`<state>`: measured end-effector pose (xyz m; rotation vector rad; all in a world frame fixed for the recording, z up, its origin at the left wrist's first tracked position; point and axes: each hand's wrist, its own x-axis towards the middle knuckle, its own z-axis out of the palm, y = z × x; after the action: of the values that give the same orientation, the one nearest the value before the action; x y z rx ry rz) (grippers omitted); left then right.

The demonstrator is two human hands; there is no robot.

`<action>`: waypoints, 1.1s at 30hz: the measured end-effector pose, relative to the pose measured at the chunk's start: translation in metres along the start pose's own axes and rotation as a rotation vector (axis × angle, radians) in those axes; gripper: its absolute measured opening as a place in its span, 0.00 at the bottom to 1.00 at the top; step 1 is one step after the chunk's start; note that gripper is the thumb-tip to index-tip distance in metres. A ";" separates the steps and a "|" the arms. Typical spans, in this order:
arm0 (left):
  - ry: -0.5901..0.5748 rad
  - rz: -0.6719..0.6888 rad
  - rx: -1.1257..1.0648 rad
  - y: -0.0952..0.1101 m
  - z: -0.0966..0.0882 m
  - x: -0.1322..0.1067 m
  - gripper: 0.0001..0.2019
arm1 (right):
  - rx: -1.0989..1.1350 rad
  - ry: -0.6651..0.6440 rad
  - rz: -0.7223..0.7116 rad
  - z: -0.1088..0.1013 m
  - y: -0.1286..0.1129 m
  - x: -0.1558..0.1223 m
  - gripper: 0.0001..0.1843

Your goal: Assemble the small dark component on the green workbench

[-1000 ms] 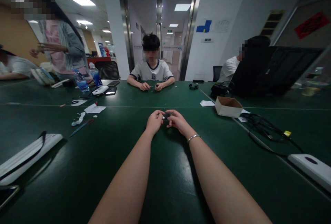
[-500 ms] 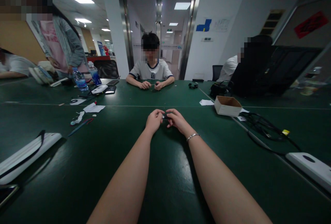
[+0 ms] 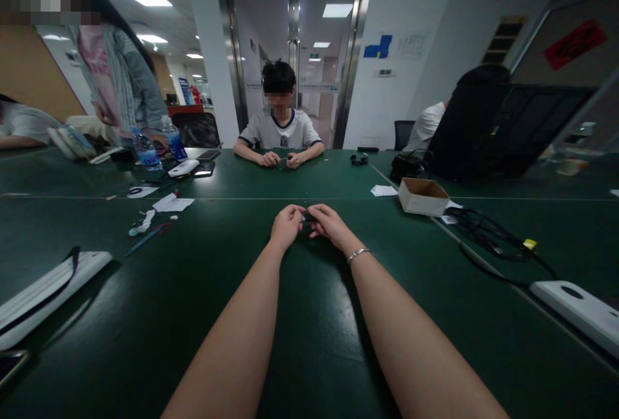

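Note:
Over the green table (image 3: 309, 316), both my hands meet around a small black object with a silvery end (image 3: 306, 217). It is too small and too covered by fingers for me to tell its kind. My left hand (image 3: 285, 227) pinches the silvery end between thumb and fingertips. On the black end, the thumb and index finger of my right hand (image 3: 331, 224) are closed, with the other fingers curled loosely beneath. A silver bracelet (image 3: 358, 254) circles my right wrist.
Right of my hands are an open cardboard box (image 3: 423, 197), coiled black cable (image 3: 483, 229) and a white power strip (image 3: 575, 309). Leftward lie paper scraps (image 3: 173, 203), blue tweezers-like tool (image 3: 147, 240) and a long white device (image 3: 53, 293). A person (image 3: 280, 129) sits opposite; bottles (image 3: 146, 149) stand far left.
My hands keep nearly the same pose around the small black object. The whole view has shifted slightly, and the standing person at the left has moved a little.

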<state>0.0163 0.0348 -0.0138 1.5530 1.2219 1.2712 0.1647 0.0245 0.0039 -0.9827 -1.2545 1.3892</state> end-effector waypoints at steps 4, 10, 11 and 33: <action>-0.001 -0.007 -0.003 0.001 0.000 -0.001 0.11 | -0.016 0.016 -0.022 0.001 0.000 0.001 0.12; -0.008 0.010 0.002 0.002 0.000 -0.002 0.11 | -0.016 0.028 -0.008 0.001 0.000 0.000 0.14; -0.009 0.007 0.001 0.002 0.000 -0.002 0.11 | -0.010 0.027 -0.016 0.001 0.000 0.000 0.15; -0.006 0.029 0.010 0.000 0.001 0.000 0.10 | -0.041 0.006 0.000 0.002 -0.001 -0.001 0.11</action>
<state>0.0168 0.0346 -0.0142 1.5865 1.2076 1.2793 0.1635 0.0235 0.0049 -1.0143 -1.2827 1.3643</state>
